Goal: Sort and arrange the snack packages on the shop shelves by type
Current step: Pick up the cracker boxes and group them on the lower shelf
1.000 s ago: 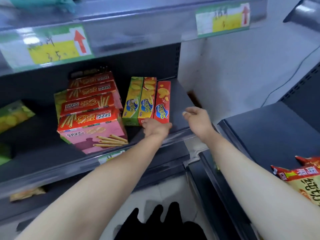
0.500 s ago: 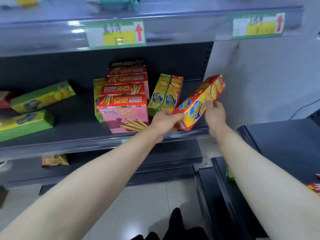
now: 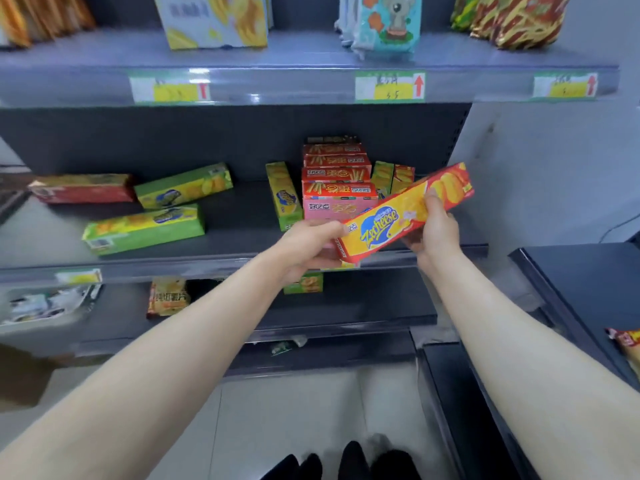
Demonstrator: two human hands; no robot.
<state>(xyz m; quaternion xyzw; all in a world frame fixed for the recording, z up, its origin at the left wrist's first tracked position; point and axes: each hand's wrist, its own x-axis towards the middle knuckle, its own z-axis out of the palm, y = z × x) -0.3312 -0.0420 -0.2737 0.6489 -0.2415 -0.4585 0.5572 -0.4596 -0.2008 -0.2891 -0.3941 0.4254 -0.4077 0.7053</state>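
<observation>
A: Where is the red-and-yellow box (image 3: pixel 401 216) just now?

B: In the air, in front of the middle shelf (image 3: pixel 242 245) and just ahead of the stack of pink boxes (image 3: pixel 337 194). Both hands have it. The left hand (image 3: pixel 308 244) grips the lower end, fingers (image 3: pixel 329 228) curled round it. The right hand (image 3: pixel 438 233) holds it past the middle, thumb on the printed face and the other fingers underneath.

A: Which way does it lie?

B: Its long axis is slanted, low at the left and climbing to the right, with the printed face turned toward the person. The high end points up and right, toward the shelf's right edge.

A: What could spoil things from here?

B: The long ends, I'd say. Turning it upright this close to the shelf could swing an end into the pink stack or the two upright boxes (image 3: pixel 393 178) just behind, and those would likely topple.

A: And the sorting?

B: Its match looks to be the red box (image 3: pixel 83 192) lying at the far left, well apart, with green boxes (image 3: pixel 145 228) lying between. Setting it beside the green upright box (image 3: pixel 284 199) would mix types, if colour marks type, which I can't confirm.
</observation>
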